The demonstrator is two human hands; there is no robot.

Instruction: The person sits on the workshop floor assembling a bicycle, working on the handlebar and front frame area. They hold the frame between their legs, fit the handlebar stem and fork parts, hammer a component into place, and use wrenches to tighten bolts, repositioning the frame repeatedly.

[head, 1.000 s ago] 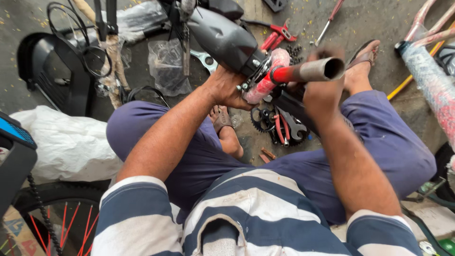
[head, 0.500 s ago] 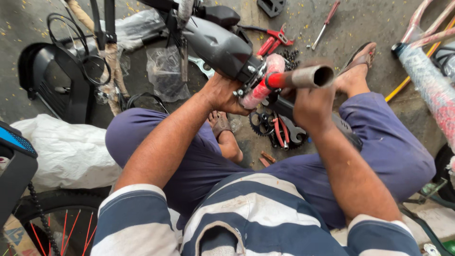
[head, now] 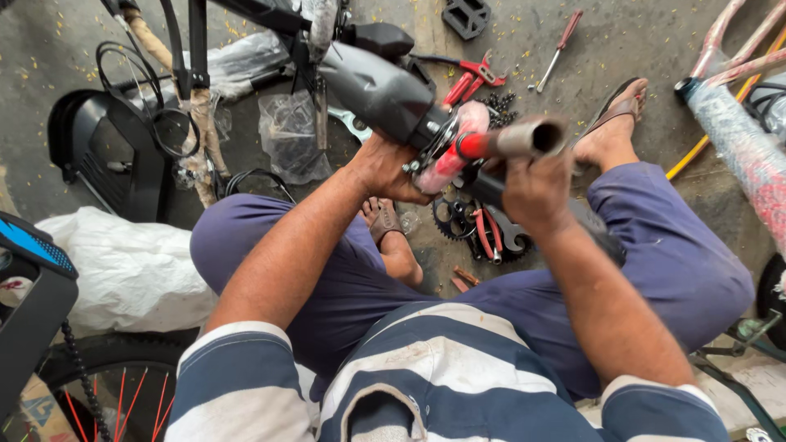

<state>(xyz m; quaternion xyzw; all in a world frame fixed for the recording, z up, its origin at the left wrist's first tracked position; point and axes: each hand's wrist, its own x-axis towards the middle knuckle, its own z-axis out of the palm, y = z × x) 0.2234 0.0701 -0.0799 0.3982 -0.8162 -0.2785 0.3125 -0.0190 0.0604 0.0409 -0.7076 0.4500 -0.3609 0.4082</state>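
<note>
While the person sits on the floor with knees spread, the dark grey bicycle frame tube (head: 372, 86) slants down from the far left toward the middle of the scene, and a metal tube with a red collar (head: 512, 141) sticks out of its near end, running on to the right. That long axis, far left to near right, lies straight across both hands. The left hand (head: 385, 168) sits under the joint where the frame tube ends, its fingers curled up around the underside and pressed against the black toothed ring there. The right hand (head: 536, 187) is just below the metal tube, fingers wrapped together on a dark part beneath it; what exactly they clamp I cannot tell, since the hand hides it. The two hands are near each other, the left one nearer the joint. On the floor past them lie red-handled pliers (head: 471, 78), a screwdriver (head: 559, 47) and a black pedal (head: 465, 16).
</note>
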